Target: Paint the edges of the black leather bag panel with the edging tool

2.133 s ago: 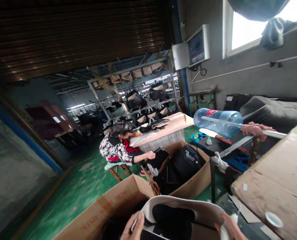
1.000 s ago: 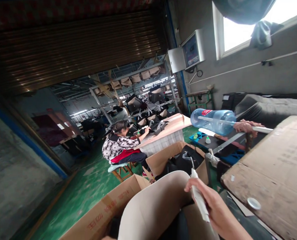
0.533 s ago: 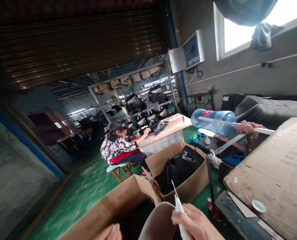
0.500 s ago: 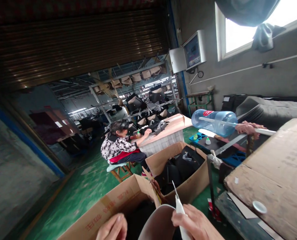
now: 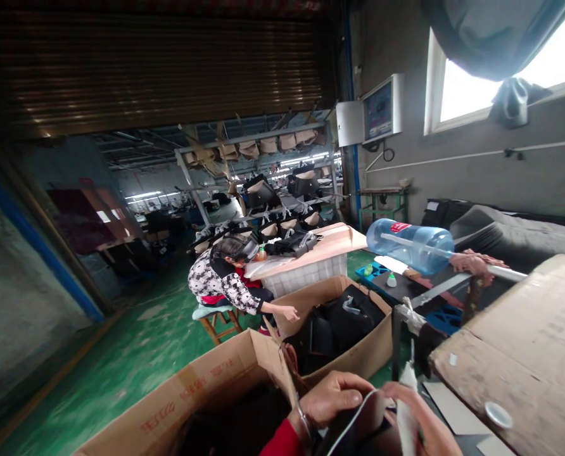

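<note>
My left hand (image 5: pixel 330 399), below a metal bangle and a red sleeve, pinches the edge of a dark, curved sheet-like piece (image 5: pixel 353 430) with a pale rim. Close to its right, my right hand (image 5: pixel 422 415) grips a white, tapered tool (image 5: pixel 408 380) with a thin tip pointing up. Whether it is a nozzle bottle or a cutter I cannot tell. The fingertips of my right hand are at the same pale rim. The lower part of the piece is cut off by the frame.
An open cardboard box (image 5: pixel 206 392) with dark contents stands at my left. Beyond it another box (image 5: pixel 358 348) holds black bags (image 5: pixel 358 313). A co-worker (image 5: pixel 230 278) sits on a stool, one arm stretched toward that box. At right are a cardboard-topped table (image 5: pixel 515 354) and a water bottle (image 5: pixel 408 244).
My left hand has moved right and now pinches the piece's edge. My right hand has shifted right with the white tool. The co-worker has bent forward and reached toward the far box.
</note>
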Motion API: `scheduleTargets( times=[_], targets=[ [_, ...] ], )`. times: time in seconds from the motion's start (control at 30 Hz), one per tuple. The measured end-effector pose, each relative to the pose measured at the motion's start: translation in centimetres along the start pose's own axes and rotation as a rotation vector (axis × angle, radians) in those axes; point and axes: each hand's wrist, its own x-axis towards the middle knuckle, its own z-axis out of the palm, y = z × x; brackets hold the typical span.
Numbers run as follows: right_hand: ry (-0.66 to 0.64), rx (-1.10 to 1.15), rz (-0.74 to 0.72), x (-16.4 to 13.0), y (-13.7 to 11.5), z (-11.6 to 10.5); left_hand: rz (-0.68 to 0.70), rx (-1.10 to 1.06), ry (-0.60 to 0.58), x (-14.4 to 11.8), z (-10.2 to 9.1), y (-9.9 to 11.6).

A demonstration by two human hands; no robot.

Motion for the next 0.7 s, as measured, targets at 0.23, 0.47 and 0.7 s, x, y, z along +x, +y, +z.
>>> scheduleTargets(
  times=[0.23, 0.47, 0.7],
  targets=[
    [0.111, -0.022, 0.134, -1.6, 2.2, 0.8, 0.028, 0.217, -0.097, -0.2, 1.3, 2.3],
    [0.129, 0.032, 0.238, -1.0, 1.1, 1.7, -0.078, 0.14, 0.025, 1.1, 2.1, 1.4],
    [0.209, 0.089, 0.366, 0.9, -1.4, 0.8, -0.084, 0.15, 0.073, 2.8, 3.4, 1.1]
  ],
)
